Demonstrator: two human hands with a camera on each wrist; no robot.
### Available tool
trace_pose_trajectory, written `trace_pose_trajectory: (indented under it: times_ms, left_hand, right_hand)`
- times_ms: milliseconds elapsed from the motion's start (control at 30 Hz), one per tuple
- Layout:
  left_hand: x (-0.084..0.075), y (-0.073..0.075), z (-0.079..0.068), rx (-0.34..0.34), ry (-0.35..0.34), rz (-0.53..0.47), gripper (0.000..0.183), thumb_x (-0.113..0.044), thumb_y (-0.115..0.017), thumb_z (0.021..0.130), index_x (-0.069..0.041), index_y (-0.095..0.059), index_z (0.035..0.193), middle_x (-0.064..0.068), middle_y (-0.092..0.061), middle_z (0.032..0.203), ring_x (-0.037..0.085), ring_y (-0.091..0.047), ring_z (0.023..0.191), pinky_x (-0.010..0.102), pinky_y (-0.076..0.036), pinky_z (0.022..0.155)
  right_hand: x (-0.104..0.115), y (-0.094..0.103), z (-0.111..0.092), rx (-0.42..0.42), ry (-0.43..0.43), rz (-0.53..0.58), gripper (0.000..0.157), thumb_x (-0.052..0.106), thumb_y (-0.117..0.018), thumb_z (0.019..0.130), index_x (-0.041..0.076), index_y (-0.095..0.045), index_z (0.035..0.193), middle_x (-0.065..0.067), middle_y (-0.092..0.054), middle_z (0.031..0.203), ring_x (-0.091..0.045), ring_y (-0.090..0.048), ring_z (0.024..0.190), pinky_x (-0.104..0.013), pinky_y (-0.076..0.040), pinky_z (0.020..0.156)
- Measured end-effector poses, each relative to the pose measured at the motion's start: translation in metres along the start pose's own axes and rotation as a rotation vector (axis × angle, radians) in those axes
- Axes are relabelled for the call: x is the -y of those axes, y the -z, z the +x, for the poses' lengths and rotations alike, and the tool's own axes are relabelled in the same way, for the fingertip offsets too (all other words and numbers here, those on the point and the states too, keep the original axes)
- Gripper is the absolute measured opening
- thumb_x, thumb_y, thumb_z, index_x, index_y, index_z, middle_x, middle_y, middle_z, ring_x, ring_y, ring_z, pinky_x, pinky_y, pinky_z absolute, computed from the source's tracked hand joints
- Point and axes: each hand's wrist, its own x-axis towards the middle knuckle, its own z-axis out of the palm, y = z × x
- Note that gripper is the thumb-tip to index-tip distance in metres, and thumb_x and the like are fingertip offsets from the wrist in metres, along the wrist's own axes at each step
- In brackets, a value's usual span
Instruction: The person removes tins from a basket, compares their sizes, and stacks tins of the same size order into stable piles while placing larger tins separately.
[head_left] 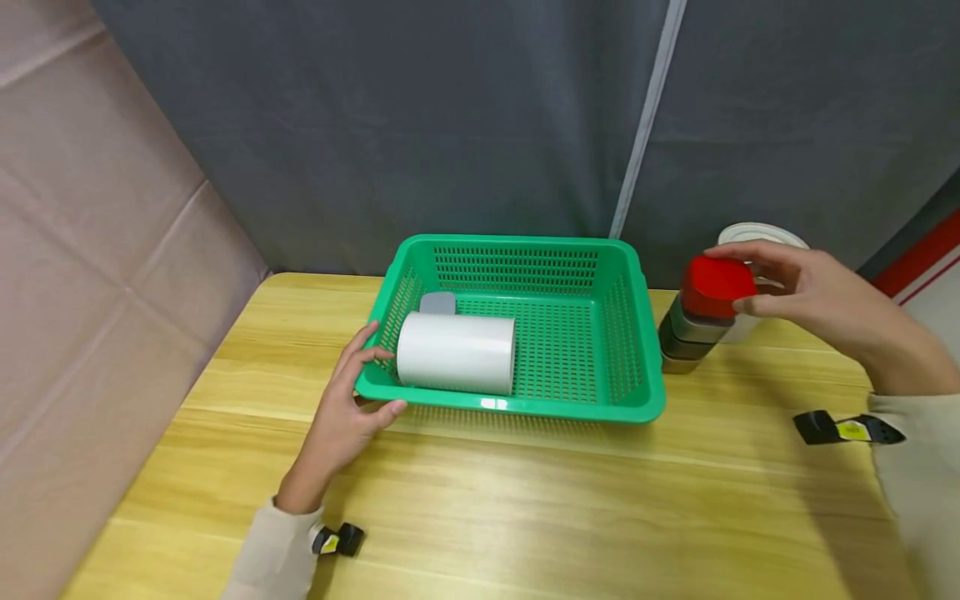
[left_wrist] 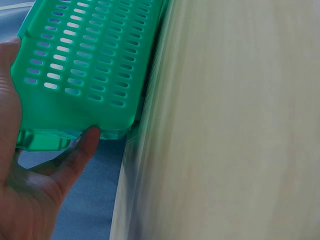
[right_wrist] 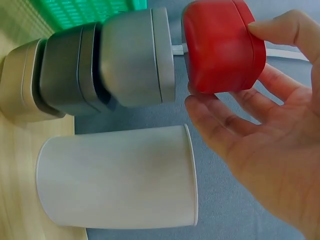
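My right hand (head_left: 832,304) pinches a small red canister (right_wrist: 220,47) between thumb and fingertips. It hovers just above a stack of similar canisters; the right wrist view shows a gap under it. That stack has a silver-grey canister (right_wrist: 132,60) on top, a dark grey one (right_wrist: 67,70) in the middle and a gold-beige one (right_wrist: 20,82) at the bottom. My left hand (head_left: 341,425) grips the near left corner of a green plastic basket (head_left: 570,408), fingers over the rim. Inside the basket, a white cylinder (head_left: 457,354) lies on its side, beside a partly hidden grey piece (head_left: 438,302).
An upright white tub (right_wrist: 117,177) stands right behind the canister stack, mostly covered by my right hand in the head view. A grey curtain (head_left: 450,125) hangs along the back of the wooden table (head_left: 525,508). Pinkish fabric (head_left: 97,250) is at the left.
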Motion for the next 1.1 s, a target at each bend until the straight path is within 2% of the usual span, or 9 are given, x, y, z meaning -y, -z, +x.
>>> trace_pose_trajectory:
  times_ms: [500,833,1100]
  left_hand:
    - [0.0,0.0,0.0,0.007,0.001,-0.014,0.056,-0.002,-0.085,0.084,-0.008,-0.057,0.133,-0.006,-0.022,0.174,0.039,-0.021,0.16,0.014,-0.05,0.09]
    - [0.001,0.001,0.0,-0.006,-0.003,-0.001,0.056,-0.004,-0.087,0.083,-0.011,-0.059,0.132,-0.006,-0.024,0.173,0.035,-0.019,0.161,0.007,-0.04,0.101]
    - [0.0,0.001,0.0,0.004,0.005,-0.01,0.055,-0.004,-0.086,0.085,-0.009,-0.058,0.132,-0.006,-0.023,0.174,0.037,-0.019,0.16,0.007,-0.042,0.098]
  right_hand:
    - [-0.011,-0.002,-0.004,0.02,0.03,0.062,0.057,0.0,-0.062,0.101,0.017,-0.049,0.154,0.019,-0.052,0.141,0.007,-0.056,0.118,-0.014,-0.051,0.083]
    - [-0.011,-0.003,-0.002,0.021,0.022,0.064,0.058,0.002,-0.062,0.102,0.017,-0.048,0.155,0.019,-0.053,0.141,0.006,-0.056,0.117,-0.014,-0.051,0.084]
    - [-0.015,-0.002,-0.002,0.029,0.038,0.063,0.059,0.004,-0.061,0.102,0.021,-0.046,0.157,0.019,-0.049,0.148,0.01,-0.05,0.124,-0.009,-0.047,0.087]
